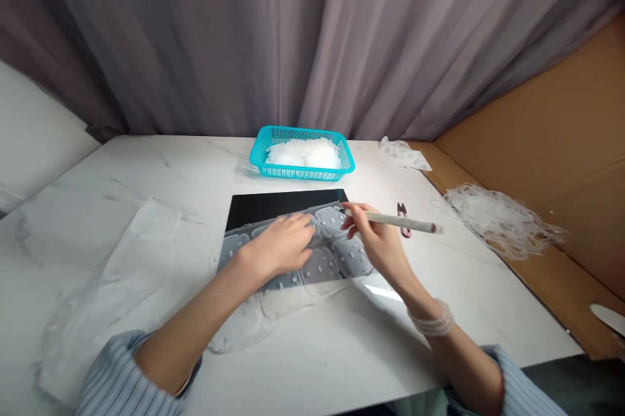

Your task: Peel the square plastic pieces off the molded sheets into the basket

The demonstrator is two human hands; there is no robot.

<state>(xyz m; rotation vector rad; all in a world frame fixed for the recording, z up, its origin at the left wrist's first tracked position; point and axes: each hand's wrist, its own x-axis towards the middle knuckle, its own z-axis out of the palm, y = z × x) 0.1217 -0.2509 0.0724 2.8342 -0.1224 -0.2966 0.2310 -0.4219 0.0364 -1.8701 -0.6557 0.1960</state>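
A translucent sheet (319,265) with rounded, raised shapes and small bumps lies partly over a black mat (273,204) and partly over the table. Flat on the sheet rests my left hand (286,240), its fingers stretched out. My right hand (374,234) is closed around a slim, pale-handled, pen-shaped tool (403,222). The tool's dark tip points left, close to the upper right edge of the sheet; whether it touches cannot be made out. Right of this hand lie small thread snips (403,219) with dark blades.
A turquoise basket (305,173) holding white translucent pieces stands behind the mat. More translucent sheets (141,253) lie at left. Cut-out web scraps (498,217) are heaped at right, with another scrap (403,154) farther back. A grey curtain (293,38) hangs behind; a brown panel (551,129) borders the right.
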